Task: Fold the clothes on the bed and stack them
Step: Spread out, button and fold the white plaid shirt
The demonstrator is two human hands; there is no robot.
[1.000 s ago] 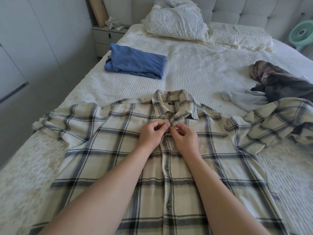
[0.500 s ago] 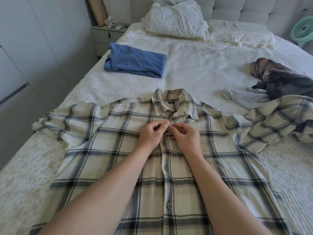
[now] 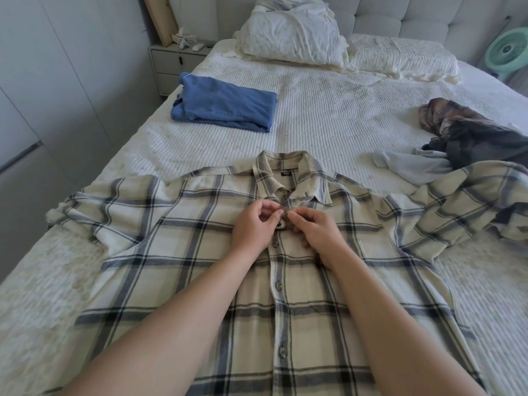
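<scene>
A: Where did the shirt lie?
B: Flat on the bed, both hands pinching its placket below the collar: left hand, right hand.
A: How would it handle?
B: Likely soft, light; best taken at the shoulders. Folded jeans lay beyond.

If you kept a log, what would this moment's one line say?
step: buttoning plaid shirt near collar | left hand: pinching placket | right hand: pinching placket | folded: blue garment

shirt hem: cut off below | fan: cut by right edge
</scene>
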